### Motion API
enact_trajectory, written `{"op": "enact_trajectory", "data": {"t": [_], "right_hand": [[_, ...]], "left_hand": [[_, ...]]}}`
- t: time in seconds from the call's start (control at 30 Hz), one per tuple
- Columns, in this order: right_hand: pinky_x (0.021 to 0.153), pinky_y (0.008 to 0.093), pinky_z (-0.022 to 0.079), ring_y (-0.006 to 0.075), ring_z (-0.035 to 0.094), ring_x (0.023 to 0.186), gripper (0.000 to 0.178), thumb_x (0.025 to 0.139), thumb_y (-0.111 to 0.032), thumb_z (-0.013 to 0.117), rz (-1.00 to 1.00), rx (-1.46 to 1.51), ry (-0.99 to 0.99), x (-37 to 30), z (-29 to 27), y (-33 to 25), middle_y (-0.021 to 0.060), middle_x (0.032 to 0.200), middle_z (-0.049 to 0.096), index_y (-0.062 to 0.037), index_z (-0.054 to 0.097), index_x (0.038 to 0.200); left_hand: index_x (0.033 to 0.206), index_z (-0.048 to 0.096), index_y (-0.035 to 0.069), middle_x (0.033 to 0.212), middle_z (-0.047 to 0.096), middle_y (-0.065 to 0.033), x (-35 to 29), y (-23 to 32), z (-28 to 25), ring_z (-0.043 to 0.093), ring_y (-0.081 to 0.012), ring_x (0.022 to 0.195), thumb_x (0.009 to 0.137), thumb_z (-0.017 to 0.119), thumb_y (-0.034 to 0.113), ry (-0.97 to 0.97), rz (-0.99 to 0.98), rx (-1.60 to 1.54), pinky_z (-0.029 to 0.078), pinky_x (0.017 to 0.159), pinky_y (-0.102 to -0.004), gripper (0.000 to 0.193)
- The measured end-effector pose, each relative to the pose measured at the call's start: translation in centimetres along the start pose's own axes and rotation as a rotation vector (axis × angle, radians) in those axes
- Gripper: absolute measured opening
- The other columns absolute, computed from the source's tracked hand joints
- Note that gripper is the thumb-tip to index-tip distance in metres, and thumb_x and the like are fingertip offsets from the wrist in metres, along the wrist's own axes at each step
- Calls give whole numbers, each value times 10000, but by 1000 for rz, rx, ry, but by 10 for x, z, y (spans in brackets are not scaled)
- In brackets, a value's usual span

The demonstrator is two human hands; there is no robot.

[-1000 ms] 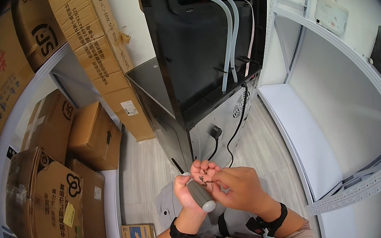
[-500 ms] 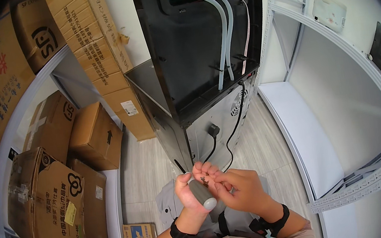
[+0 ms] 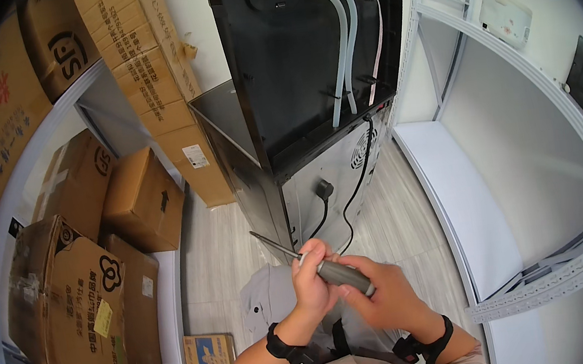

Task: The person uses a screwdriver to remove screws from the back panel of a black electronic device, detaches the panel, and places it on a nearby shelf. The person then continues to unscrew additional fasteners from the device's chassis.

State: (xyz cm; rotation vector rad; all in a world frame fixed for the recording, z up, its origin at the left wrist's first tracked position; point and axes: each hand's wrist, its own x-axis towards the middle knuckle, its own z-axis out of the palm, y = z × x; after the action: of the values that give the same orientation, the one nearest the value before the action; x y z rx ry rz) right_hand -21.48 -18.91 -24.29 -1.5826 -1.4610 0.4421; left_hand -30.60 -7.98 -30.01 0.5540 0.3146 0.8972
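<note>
A screwdriver (image 3: 348, 278) with a grey handle lies slantwise between my hands, its thin shaft pointing up and left toward the appliance. My left hand (image 3: 311, 281) is closed around the front of the handle, near the shaft. At the handle's rear end, my right hand (image 3: 387, 292) grips with thumb and fingers. The inside of my left palm is hidden. Just beyond stands a tall black appliance (image 3: 291, 58) with its upper back uncovered, showing two pale flexible tubes (image 3: 344, 37) and a thin white line. A black power cord with a plug (image 3: 323, 190) hangs at its lower back.
Cardboard boxes (image 3: 81, 302) fill the shelf rack on the left, and a tall carton (image 3: 149, 90) leans beside the appliance. A small box (image 3: 209, 355) sits on the floor at lower left. White metal shelving (image 3: 453, 191) stands on the right.
My left hand has turned over and closed; the small dark screws seen in its palm are now out of sight. The screwdriver has swung so its shaft shows, and my right hand has come onto its handle.
</note>
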Motion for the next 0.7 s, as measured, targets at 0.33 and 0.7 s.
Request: {"op": "enact_trajectory", "data": {"t": [0.33, 0.7], "right_hand": [[591, 331, 508, 288, 669, 639, 336, 848, -154, 666, -165, -69, 272, -32, -10, 22, 161, 789, 682, 49, 624, 1112], [575, 299, 503, 240, 676, 627, 320, 864, -123, 681, -26, -50, 332, -31, -3, 9, 152, 785, 689, 12, 620, 1147]], "left_hand": [[1048, 600, 13, 596, 298, 71, 0, 1, -2, 262, -44, 504, 1026, 463, 310, -83, -71, -152, 224, 469, -221, 328], [1032, 582, -12, 575, 256, 83, 10, 5, 18, 188, -35, 478, 1025, 499, 261, 34, -38, -30, 187, 446, -230, 285]]}}
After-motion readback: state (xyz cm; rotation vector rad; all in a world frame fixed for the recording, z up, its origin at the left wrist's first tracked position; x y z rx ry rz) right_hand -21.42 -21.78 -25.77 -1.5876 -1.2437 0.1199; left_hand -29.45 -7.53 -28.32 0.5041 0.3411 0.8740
